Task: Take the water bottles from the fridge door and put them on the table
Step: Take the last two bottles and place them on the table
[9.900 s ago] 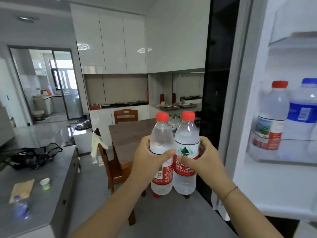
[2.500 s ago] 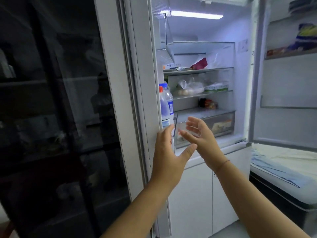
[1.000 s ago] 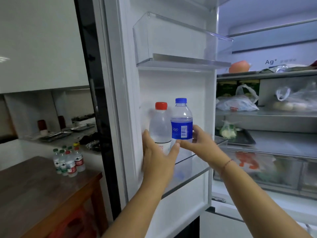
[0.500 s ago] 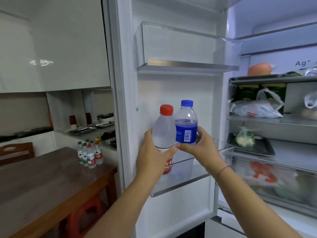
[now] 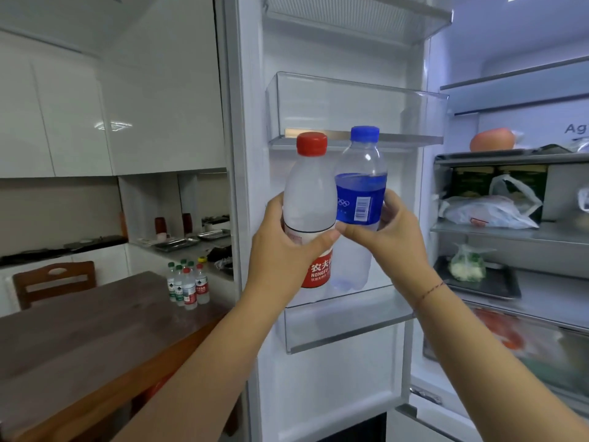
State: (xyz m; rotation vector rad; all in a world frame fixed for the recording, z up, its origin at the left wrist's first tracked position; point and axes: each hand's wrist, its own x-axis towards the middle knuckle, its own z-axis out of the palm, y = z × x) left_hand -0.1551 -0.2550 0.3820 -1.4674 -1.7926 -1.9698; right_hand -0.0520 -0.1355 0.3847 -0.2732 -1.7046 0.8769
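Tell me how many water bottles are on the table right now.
6, as far as shows: a tight cluster at the table's far right corner, by the fridge door. Others may hide behind them.

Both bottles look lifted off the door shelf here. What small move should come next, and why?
Probably draw both bottles back and turn left toward the table. The left hand holds the red-capped bottle, the right hand the blue-capped bottle, both raised above the door shelf. Other bottles already stand on the table.
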